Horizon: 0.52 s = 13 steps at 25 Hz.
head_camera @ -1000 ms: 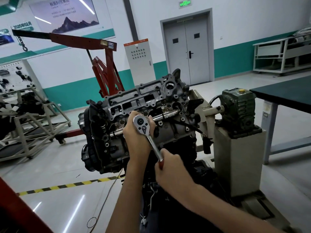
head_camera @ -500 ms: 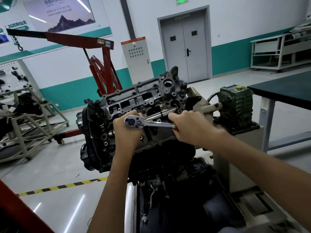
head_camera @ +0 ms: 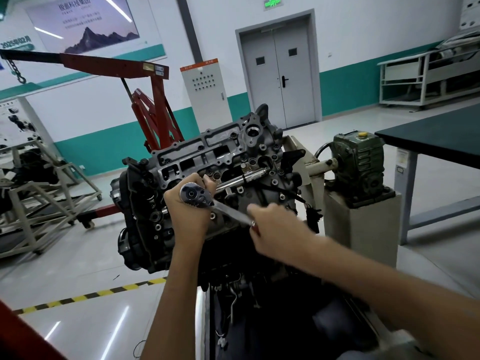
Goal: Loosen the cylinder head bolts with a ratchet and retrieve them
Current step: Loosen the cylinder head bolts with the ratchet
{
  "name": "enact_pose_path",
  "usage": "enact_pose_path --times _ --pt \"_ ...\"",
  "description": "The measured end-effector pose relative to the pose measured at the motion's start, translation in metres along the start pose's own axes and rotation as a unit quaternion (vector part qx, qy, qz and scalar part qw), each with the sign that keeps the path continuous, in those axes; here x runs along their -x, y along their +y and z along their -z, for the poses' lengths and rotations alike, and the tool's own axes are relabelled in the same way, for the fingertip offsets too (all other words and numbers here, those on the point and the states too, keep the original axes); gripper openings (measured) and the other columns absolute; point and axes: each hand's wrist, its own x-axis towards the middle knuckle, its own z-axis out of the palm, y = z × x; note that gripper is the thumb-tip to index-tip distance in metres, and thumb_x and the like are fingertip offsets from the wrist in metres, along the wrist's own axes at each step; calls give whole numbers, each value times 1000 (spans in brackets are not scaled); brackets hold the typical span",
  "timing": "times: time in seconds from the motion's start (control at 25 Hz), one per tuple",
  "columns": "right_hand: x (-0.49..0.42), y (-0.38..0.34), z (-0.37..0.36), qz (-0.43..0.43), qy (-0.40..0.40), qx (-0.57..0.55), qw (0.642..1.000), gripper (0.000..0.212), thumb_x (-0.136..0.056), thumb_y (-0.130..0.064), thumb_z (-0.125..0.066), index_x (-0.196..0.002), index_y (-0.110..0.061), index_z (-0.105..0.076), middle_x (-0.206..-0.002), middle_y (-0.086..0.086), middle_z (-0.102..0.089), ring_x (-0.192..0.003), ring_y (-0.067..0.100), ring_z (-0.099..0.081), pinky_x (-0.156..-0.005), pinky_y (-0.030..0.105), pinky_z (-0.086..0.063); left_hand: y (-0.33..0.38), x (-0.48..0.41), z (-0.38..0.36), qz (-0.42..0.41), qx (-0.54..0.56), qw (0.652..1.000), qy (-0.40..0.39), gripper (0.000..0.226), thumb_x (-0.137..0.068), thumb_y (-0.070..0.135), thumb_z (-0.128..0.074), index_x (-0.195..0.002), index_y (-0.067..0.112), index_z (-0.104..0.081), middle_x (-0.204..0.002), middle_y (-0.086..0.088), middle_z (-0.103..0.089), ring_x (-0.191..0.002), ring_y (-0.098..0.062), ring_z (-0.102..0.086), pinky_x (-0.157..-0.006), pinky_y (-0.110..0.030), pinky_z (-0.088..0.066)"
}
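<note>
A grey engine with its cylinder head (head_camera: 223,154) facing me is mounted tilted on a stand. A chrome ratchet (head_camera: 207,201) sits on the head's lower middle, its round head toward the left and its handle pointing down to the right. My left hand (head_camera: 187,214) wraps around the ratchet's head and presses it against the engine. My right hand (head_camera: 278,227) grips the red-tipped handle end. The bolt under the ratchet is hidden. Several dark bolts (head_camera: 215,175) show along the head.
A green gearbox (head_camera: 358,162) on a beige pedestal turns the engine stand at the right. A dark-topped table (head_camera: 436,136) stands far right. A red engine crane (head_camera: 150,110) is behind the engine, metal frames at the left, yellow-black tape (head_camera: 91,294) on the floor.
The ratchet handle swung from pointing down to level right, and now has dropped back to down-right with my right hand. My left hand stayed on the ratchet's head.
</note>
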Motion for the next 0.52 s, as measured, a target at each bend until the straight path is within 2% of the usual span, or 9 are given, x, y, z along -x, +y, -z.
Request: enact_pose_path --times 0.08,0.16,0.28,0.36,0.44,0.52 --pt "-22 19 27 40 10 96 995 10 -82 -13 -50 -83 -17 -41 -76 12 -61 -65 31 -58 -57 35 -40 3 -5 7 -44 -8 995 -88 42 -73 -6 -59 -51 29 -51 -52 16 -48 -53 2 -43 -55 -17 -35" --pt "-34 26 41 55 34 145 987 16 -80 -12 -51 -80 -16 -36 -63 6 -54 -64 30 -60 -56 32 -37 5 -9 10 -70 -31 989 -124 57 -70 -13 -56 -53 41 -52 -52 19 -50 -51 4 -42 -54 -11 -32" --pt "-15 18 17 16 32 71 997 16 -83 -13 -51 -81 -19 -35 -65 3 -51 -70 30 -61 -63 34 -49 5 -2 5 -70 -83 993 -49 49 -77 -6 -59 -58 36 -42 -53 18 -48 -49 0 -38 -52 -11 -30" --pt "8 0 -13 -50 27 -36 998 15 -85 -17 -50 -82 -20 -35 -65 1 -45 -74 32 -59 -62 31 -43 5 10 -7 -73 -98 992 14 40 -82 2 -64 -65 29 -39 -58 17 -48 -51 0 -40 -51 -10 -31" --pt "21 -19 -33 -103 11 -126 987 15 -85 -18 -49 -81 -21 -34 -64 -2 -38 -70 31 -54 -60 30 -41 4 15 -20 -47 -18 997 56 39 -83 0 -63 -68 27 -39 -60 18 -44 -54 1 -38 -56 -8 -35" --pt "20 -26 -36 -84 -3 -128 988 15 -85 -19 -48 -80 -21 -34 -68 2 -46 -68 30 -53 -60 30 -41 2 11 -21 -21 42 996 78 42 -83 -6 -61 -64 22 -36 -56 16 -37 -54 0 -32 -57 -13 -36"
